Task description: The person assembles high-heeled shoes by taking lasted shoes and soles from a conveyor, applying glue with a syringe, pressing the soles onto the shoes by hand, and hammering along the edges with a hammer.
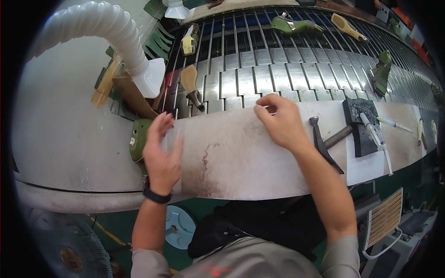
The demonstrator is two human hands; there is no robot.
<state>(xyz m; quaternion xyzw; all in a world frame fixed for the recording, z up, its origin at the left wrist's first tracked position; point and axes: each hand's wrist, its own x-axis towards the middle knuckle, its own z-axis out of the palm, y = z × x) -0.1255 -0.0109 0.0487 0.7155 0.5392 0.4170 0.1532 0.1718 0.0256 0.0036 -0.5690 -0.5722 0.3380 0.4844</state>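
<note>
We hold the grip of our left hand (163, 156) wide, just beside the green shoe (137, 139) on the table (232, 160); our right hand (282, 121) curls narrow, whether holding anything we cannot tell.

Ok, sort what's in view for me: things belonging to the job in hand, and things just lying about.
Likely in the job:
- green shoe piece, beside the left hand
- hammer, nearest the right hand
- black block, right of the hammer

Seemingly just lying about:
- fan
- slatted chair
</note>
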